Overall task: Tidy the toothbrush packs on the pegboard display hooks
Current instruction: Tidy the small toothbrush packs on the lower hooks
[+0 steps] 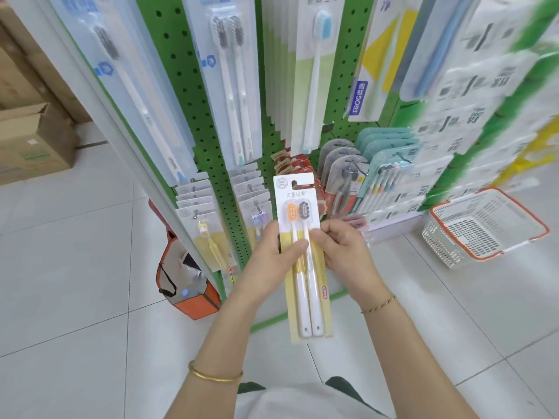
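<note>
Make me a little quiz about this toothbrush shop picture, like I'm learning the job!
1. True or false: the left hand and the right hand both hold the toothbrush pack.
2. The held pack's brush heads are: A orange and grey, B blue and pink, C green and red.
3. Fill in: the white basket with the orange rim sits on the ____.
Key: 1 true; 2 A; 3 floor.
</note>
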Tool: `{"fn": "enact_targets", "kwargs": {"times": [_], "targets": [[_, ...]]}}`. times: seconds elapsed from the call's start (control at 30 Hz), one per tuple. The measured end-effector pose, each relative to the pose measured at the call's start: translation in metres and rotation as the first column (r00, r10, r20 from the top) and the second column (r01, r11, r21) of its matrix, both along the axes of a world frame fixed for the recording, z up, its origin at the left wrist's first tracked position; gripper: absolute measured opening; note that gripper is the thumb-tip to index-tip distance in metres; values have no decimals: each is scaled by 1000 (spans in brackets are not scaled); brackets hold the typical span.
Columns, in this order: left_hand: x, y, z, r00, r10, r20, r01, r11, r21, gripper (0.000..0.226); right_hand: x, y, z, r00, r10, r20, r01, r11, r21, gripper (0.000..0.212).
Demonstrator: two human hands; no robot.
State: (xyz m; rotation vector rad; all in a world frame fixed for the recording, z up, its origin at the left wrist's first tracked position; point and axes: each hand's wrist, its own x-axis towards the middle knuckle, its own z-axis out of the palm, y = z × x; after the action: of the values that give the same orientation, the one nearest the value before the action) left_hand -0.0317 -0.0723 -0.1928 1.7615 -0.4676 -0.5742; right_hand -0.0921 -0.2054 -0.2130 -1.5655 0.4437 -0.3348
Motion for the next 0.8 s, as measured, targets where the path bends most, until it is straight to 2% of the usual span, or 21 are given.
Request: {"fn": "enact_targets", "kwargs": {"times": [0.2, 0.43, 0.63, 0.8], "targets": [[-2, 6, -2, 981, -167, -96, 169, 986, 16, 40, -2, -3, -1, 996, -84, 9, 83, 993, 78, 23], [-7, 14, 0, 944, -308, -121, 320, 943, 93, 51, 0, -9, -7, 975, -221, 22, 216, 968, 130, 17], [-9, 15, -3, 911, -402, -92, 412, 870, 273, 69, -1, -16, -6, 928, -370, 42, 361, 922, 139, 20], [-11, 13, 1, 895, -440, -77, 435, 817, 379, 78, -4, -18, -6, 906, -420, 49, 409, 899, 159, 25]]}}
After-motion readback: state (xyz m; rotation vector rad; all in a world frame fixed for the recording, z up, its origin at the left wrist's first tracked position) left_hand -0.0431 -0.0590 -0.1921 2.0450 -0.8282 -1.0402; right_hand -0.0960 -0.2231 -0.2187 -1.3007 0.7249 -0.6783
